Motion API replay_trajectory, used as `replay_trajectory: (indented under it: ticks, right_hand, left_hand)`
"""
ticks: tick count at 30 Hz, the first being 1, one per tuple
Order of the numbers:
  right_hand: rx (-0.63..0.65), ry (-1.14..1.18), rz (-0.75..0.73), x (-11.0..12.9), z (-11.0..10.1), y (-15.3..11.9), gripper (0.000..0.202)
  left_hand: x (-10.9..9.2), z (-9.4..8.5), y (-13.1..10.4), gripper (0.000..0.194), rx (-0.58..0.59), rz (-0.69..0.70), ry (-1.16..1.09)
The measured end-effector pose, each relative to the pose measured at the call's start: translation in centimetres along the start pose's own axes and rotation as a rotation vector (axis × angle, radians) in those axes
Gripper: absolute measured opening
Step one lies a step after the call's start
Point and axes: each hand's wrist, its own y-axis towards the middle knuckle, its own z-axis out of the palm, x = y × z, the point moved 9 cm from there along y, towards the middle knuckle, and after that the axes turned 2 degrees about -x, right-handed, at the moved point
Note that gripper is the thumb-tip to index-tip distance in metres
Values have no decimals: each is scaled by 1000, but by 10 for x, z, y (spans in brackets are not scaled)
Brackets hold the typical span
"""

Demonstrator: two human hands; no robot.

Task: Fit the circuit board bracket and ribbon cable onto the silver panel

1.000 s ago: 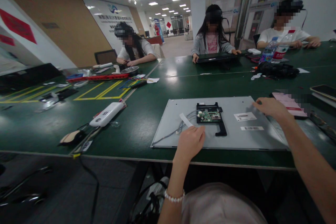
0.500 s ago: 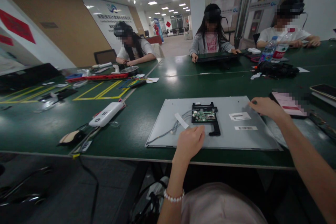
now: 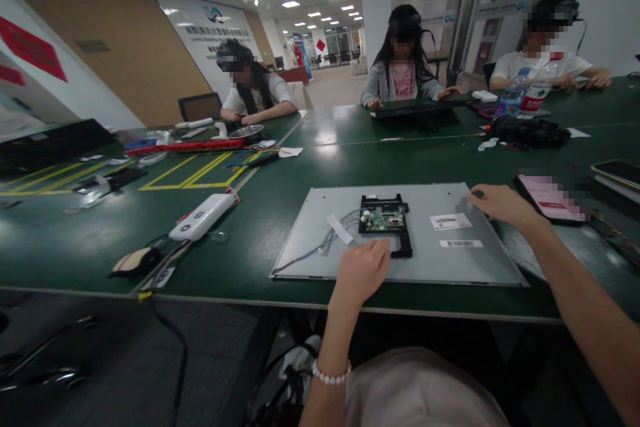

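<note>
A flat grey display panel (image 3: 450,260) lies back side up on the green table in front of me. Mounted on its back is a black bracket (image 3: 404,240) with a green circuit board (image 3: 383,219). Thin grey cables (image 3: 300,260) run from the board to the panel's left corner, with white tape (image 3: 340,229) across them. My left hand (image 3: 364,270) rests over the near edge, beside the bracket, with fingers curled; what is under them is hidden. At the far right corner, my right hand (image 3: 503,205) has its bent fingers closed on the panel's edge.
A white power strip (image 3: 203,217) and a beige-and-black mouse (image 3: 136,261) are at left. Right of the panel lie a pink-screened phone (image 3: 550,197) and another dark device (image 3: 617,177). Bottles (image 3: 535,97) and a black bag (image 3: 533,132) stand farther back. Three people sit across the table.
The panel, with its bracket and cables, has slid a little to the left. My right hand moved left with its corner; my left hand stayed in place.
</note>
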Motion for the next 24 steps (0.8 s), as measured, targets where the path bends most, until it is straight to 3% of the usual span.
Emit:
replay_trajectory:
  ticks: [4,24]
  right_hand:
    - [58,42,55,-3,6,-1,47]
    - [49,-15,-77,12,9,2,51]
  left_hand:
    - [1,1,0,22,3,-3,-9]
    - [2,2,1,21,33,-36,-25]
